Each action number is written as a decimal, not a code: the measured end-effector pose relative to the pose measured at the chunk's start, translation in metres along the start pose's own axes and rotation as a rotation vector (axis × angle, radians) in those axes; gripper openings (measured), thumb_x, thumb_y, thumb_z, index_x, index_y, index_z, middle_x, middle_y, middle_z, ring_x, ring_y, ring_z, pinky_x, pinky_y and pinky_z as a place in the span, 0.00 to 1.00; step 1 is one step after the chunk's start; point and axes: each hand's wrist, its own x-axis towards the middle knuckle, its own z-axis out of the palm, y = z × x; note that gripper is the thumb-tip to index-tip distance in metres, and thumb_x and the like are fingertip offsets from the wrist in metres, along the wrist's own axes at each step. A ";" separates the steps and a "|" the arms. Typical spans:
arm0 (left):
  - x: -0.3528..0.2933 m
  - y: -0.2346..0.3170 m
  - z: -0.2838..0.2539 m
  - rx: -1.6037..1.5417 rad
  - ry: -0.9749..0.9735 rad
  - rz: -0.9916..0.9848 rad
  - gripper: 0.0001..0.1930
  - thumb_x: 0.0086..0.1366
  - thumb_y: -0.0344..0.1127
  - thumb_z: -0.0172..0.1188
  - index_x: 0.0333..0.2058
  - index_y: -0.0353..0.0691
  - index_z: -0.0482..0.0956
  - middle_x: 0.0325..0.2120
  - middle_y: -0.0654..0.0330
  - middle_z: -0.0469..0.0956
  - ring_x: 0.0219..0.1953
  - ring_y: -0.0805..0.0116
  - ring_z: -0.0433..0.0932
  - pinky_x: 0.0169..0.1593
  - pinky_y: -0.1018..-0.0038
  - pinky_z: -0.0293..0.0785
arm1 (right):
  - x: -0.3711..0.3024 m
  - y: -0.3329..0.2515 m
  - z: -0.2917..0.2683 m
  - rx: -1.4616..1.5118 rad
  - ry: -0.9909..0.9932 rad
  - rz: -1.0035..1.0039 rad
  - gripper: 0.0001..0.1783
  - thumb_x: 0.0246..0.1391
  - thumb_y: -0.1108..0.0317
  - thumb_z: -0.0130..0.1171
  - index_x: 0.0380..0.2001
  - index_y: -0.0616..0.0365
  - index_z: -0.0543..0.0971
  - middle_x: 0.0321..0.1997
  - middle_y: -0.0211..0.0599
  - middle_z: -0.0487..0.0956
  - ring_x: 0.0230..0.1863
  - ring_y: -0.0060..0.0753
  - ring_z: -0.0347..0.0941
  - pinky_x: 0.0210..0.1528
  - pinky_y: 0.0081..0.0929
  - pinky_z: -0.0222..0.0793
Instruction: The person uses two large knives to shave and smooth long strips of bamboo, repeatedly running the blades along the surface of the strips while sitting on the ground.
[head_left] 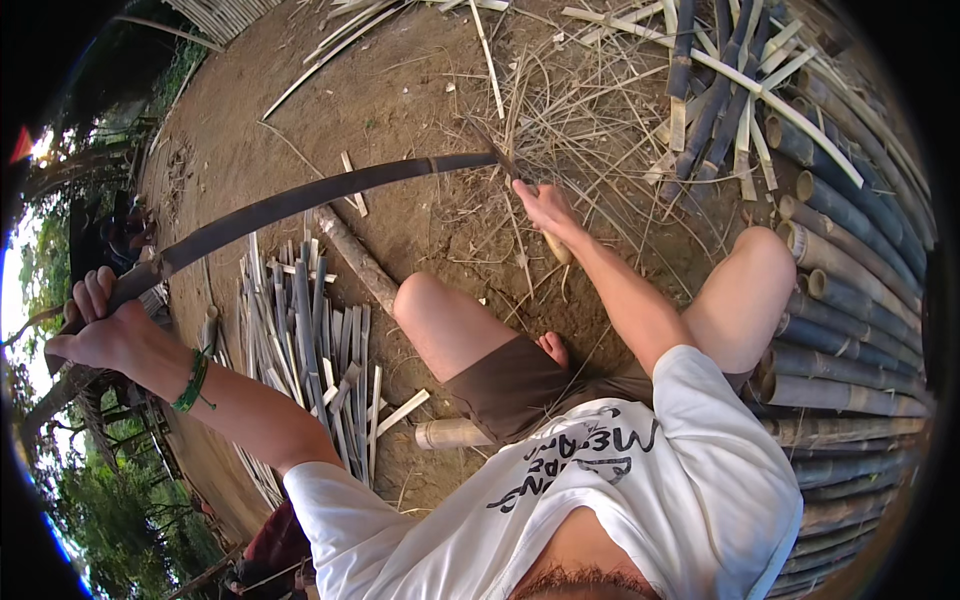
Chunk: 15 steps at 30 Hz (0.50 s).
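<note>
A long dark split bamboo strip (310,195) stretches across the view, bending slightly, from far left to the middle. My left hand (110,325) is closed around its left end, the arm reaching well out to the side. In my right hand (550,213) is a knife (492,139), gripped by a pale wooden handle that shows below the fist. Its narrow blade crosses the strip's right end and appears to touch it; how deep the edge sits I cannot tell. Both knees are bent apart beneath my arms.
Split bamboo pieces (305,330) lie bundled by my left knee, near a thin log (355,258). Thin shavings (590,100) litter the dirt ahead. Stacked bamboo poles (850,390) line the right side, with dark split strips (715,120) farther off.
</note>
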 end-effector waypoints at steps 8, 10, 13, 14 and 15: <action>-0.038 -0.004 0.056 0.143 0.558 0.204 0.38 0.61 0.78 0.25 0.21 0.45 0.56 0.11 0.64 0.51 0.12 0.70 0.48 0.19 0.73 0.48 | -0.098 -0.056 0.044 0.120 -0.062 -0.400 0.29 0.63 0.37 0.47 0.24 0.52 0.71 0.14 0.24 0.67 0.13 0.22 0.65 0.15 0.26 0.63; -0.038 -0.007 0.058 0.197 0.636 0.239 0.39 0.60 0.80 0.27 0.23 0.44 0.57 0.12 0.64 0.53 0.14 0.70 0.50 0.20 0.73 0.50 | -0.121 -0.068 0.048 0.035 0.003 -0.529 0.29 0.63 0.38 0.47 0.25 0.54 0.73 0.12 0.25 0.68 0.12 0.25 0.67 0.14 0.28 0.63; -0.036 -0.010 0.057 0.251 0.705 0.250 0.38 0.61 0.79 0.29 0.25 0.43 0.57 0.14 0.62 0.57 0.15 0.69 0.54 0.22 0.72 0.56 | -0.135 -0.070 0.048 -0.081 0.061 -0.625 0.30 0.63 0.39 0.48 0.28 0.58 0.76 0.13 0.29 0.72 0.12 0.29 0.70 0.14 0.31 0.65; -0.033 -0.010 0.054 0.265 0.720 0.247 0.38 0.62 0.78 0.29 0.25 0.43 0.57 0.15 0.62 0.59 0.16 0.69 0.55 0.22 0.72 0.58 | -0.130 -0.063 0.050 -0.088 0.074 -0.608 0.30 0.63 0.40 0.48 0.28 0.58 0.76 0.13 0.30 0.72 0.12 0.30 0.70 0.14 0.32 0.65; -0.030 -0.009 0.049 0.264 0.709 0.241 0.38 0.63 0.78 0.29 0.26 0.42 0.57 0.16 0.61 0.60 0.16 0.68 0.57 0.23 0.71 0.61 | -0.126 -0.055 0.052 -0.094 0.087 -0.589 0.30 0.64 0.40 0.48 0.28 0.59 0.76 0.13 0.31 0.73 0.12 0.31 0.71 0.15 0.33 0.66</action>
